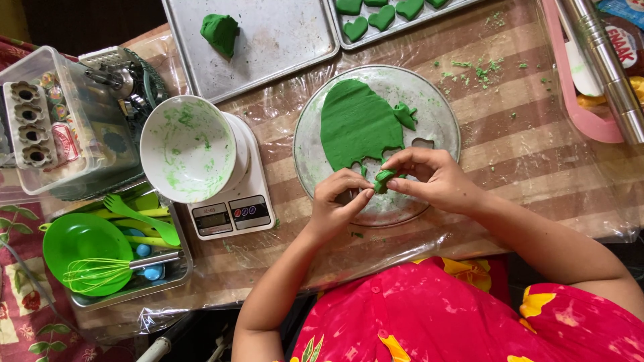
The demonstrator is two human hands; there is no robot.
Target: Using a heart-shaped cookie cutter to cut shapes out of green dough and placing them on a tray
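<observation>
I have a small piece of green dough pinched between the fingertips of both hands, just above the near edge of the round glass plate; my right hand is curled closed round it from the far side, thumb and fingers gripping it; my left hand meets it from the near side, fingers bent and closed on its lower end. On the plate, just beyond my hands, lies the rolled green dough sheet, flat, with notches cut out of its near edge and a small scrap at its right rim; the plate sits on the tabletop, which is covered in clear plastic over a striped cloth. To the plate's left stands a white bowl smeared with green, resting on a white kitchen scale; further left of the plate a tray holds a green whisk, a green plate and a green fork. Beyond the plate a metal baking sheet carries a lump of green dough; beside it another sheet holds green heart shapes.
</observation>
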